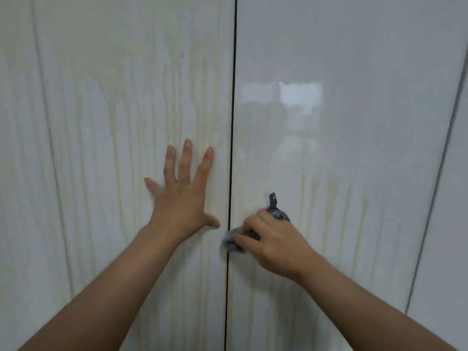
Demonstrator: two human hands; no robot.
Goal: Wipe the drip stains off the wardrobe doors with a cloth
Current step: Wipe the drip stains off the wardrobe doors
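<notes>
Head view: left hand (181, 198) lay flat, fingers splayed, gripping nothing; right hand (272, 239) clenched the cloth (277, 214) beside the door seam (231, 148).

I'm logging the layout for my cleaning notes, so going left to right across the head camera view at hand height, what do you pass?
Stained left door → left hand, flat on it → dark gap between the doors → cloth → right hand, holding the cloth → right door with fainter drips.

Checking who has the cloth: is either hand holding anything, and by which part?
The right hand grips the bunched cloth around its middle, ends poking out. The left hand holds nothing.
</notes>
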